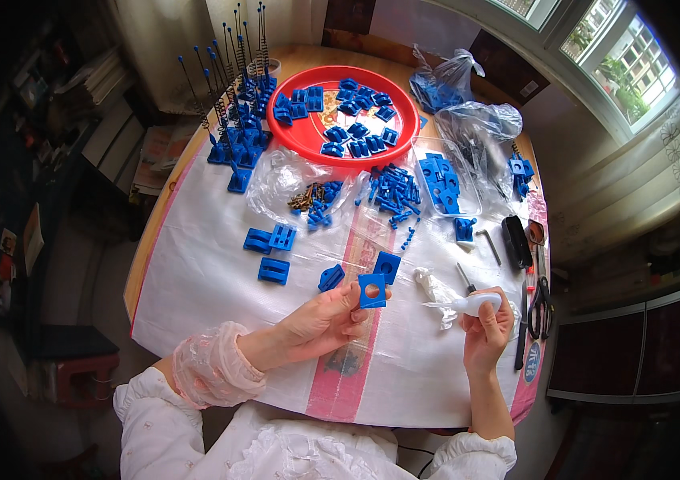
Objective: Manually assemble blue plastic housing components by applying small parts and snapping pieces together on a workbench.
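My left hand point(325, 322) pinches a blue square plate point(372, 303) with a round hole, holding it up above the table. In my right hand point(487, 337) is a white squeeze bottle point(476, 302), tilted so its thin pointed nozzle aims left toward the plate. A gap separates nozzle and plate. Just beyond the held plate lies a second blue plate point(392, 260). A blue block with a rounded top point(330, 277) lies close to my left fingers. Farther left are more slotted blue blocks point(273, 270). Crumpled white tissue point(434, 290) sits behind the bottle's nozzle.
A red round basin point(340, 162) with blue parts stands at the back. Blue bases with springs point(236, 152) crowd the far left. Blue pins point(394, 190) and a clear tub point(476, 204) lie mid-table. Scissors point(541, 306), a black case point(516, 242) and a hex key point(489, 247) are at right.
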A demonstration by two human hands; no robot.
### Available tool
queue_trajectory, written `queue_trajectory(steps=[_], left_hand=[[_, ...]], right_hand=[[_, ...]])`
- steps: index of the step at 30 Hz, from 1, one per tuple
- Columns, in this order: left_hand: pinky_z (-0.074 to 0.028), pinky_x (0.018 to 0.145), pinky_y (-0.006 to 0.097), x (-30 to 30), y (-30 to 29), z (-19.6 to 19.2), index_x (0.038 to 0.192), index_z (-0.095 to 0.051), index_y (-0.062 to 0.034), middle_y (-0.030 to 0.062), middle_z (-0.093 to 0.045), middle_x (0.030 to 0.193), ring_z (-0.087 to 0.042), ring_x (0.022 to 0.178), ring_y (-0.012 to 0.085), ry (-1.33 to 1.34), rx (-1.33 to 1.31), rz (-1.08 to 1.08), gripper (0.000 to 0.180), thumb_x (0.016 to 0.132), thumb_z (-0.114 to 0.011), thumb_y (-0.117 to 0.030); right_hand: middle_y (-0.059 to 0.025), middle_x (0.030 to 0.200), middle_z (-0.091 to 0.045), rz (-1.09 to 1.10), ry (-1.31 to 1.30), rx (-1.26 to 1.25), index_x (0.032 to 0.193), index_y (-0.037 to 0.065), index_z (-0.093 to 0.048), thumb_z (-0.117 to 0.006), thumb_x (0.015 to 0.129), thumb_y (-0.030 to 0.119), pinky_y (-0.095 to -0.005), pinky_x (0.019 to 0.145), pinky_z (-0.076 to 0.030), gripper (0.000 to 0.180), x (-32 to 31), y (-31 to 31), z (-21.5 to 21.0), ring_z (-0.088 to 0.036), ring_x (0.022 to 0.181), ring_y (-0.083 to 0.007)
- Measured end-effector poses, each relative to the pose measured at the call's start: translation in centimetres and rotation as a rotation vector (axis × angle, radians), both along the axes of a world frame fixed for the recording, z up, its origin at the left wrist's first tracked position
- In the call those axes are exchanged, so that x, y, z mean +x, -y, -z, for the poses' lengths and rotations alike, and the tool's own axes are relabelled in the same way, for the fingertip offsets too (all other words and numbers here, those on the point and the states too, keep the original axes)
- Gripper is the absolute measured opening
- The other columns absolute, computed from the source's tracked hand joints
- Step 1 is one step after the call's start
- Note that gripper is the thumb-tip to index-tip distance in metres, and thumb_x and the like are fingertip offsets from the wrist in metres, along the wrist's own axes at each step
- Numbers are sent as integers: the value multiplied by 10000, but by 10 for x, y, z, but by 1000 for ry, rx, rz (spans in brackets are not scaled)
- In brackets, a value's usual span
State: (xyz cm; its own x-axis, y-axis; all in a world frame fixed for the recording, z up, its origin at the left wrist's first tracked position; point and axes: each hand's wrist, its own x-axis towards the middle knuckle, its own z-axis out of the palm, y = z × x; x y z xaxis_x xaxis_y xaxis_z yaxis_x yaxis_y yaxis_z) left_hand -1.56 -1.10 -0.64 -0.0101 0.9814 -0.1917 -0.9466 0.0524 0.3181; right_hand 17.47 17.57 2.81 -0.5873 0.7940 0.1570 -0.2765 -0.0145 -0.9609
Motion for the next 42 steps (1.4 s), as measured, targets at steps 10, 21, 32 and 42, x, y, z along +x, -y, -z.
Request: queue_trajectory(steps=[10, 21, 32, 42], left_hand=[[-373, 651, 201, 1, -1, -4, 1229, -488, -163, -16, -537, 1256, -405, 753, 43, -29, -22, -6, 335, 982, -550, -381], [-376, 655, 206, 0, -1, 0, 1215, -488, -178, -15, -546, 1255, -410, 757, 43, -3, -7, 3, 305, 985, -556, -366], [-370, 669, 200, 0, 0, -1, 1258, -492, -178, -99, -534, 1096, -406, 799, 60, -1, -16, 0, 344, 969, -591, -338], [-378, 652, 201, 1, -1, -2, 1243, -487, -152, -8, -541, 1265, -419, 768, 38, -26, -14, -10, 344, 984, -549, -371]], right_hand=[[33, 567, -425, -11, -2, 7, 889, 7, -570, -639, 939, 266, -217, 463, -243, 272, 1, -1, 0, -356, 484, -43], [34, 563, -424, -10, 4, -2, 889, 10, -569, -638, 939, 266, -217, 463, -241, 270, 1, -1, 0, -361, 484, -42], [37, 559, -413, -8, -1, 3, 886, 6, -571, -636, 939, 257, -216, 465, -241, 265, 0, 0, 0, -347, 484, -41], [24, 576, -443, -8, 7, -4, 889, 13, -569, -637, 942, 273, -216, 465, -246, 274, 1, -1, 0, -369, 489, -44]])
